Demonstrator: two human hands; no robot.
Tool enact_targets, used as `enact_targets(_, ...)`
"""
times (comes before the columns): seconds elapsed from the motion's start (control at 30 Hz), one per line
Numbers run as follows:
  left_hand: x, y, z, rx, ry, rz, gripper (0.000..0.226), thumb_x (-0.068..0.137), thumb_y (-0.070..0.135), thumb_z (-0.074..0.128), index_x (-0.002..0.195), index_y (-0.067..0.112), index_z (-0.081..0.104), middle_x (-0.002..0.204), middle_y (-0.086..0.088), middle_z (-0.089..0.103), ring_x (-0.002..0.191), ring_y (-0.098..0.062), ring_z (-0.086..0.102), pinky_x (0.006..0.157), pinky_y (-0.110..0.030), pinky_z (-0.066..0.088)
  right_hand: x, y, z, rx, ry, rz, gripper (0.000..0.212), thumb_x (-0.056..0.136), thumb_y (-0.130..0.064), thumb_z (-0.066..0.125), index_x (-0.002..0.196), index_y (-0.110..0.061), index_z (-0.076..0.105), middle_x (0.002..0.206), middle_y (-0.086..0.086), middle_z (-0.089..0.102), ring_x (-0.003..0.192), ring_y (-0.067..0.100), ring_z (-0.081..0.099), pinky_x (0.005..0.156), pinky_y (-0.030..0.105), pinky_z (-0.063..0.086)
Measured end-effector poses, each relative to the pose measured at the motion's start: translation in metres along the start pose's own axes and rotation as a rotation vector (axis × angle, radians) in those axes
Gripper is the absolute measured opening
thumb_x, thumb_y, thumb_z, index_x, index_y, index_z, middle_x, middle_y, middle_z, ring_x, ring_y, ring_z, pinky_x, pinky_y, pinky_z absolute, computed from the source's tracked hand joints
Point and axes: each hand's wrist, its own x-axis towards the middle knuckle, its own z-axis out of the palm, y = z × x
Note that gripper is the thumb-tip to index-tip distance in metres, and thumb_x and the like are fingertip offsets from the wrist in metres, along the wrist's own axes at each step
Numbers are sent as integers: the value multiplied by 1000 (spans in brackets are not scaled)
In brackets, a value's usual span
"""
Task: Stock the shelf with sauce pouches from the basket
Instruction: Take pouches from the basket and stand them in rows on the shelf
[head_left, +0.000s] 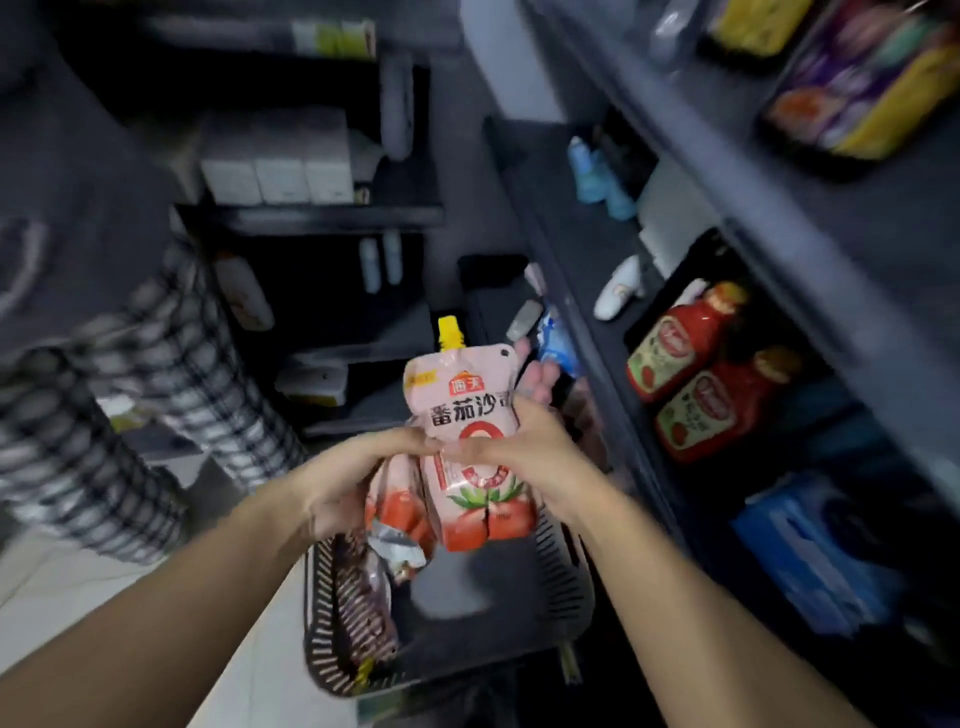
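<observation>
A pink tomato sauce pouch (467, 410) with a yellow cap stands upright in mid-air above the dark slotted basket (566, 597). My right hand (524, 441) grips its right side, fingers behind it and thumb across the front. My left hand (353, 473) holds a second tomato pouch (400, 512) lower down and to the left, with its fingertips touching the upright one. Another pouch (363, 613) lies along the basket's left wall. The dark shelf unit (587, 332) rises on the right.
Two red ketchup bottles (691, 374) lie on the right-hand shelf, with a white item and blue bottles further back. A blue pack (810, 556) sits on the shelf below. A person in checked trousers (130, 395) stands at the left. More shelves with white boxes stand behind.
</observation>
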Motion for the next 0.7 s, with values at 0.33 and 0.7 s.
enact_targets(0.33, -94, 25, 39, -359, -352, 174, 68, 51, 3, 68, 118, 4, 61, 116, -22, 65, 105, -36, 64, 87, -59, 49, -136, -50, 17, 548, 409, -141, 30, 79, -3, 67, 109, -6, 64, 98, 16, 73, 86, 29, 71, 82, 46, 56)
enact_targets(0.7, -108, -26, 178, -77, -379, 81, 57, 34, 13, 92, 87, 7, 72, 82, -13, 75, 71, -23, 73, 54, -37, 58, -332, -37, 4, 497, 821, -264, 23, 75, -1, 71, 96, -6, 64, 79, 10, 75, 62, 20, 72, 54, 28, 58)
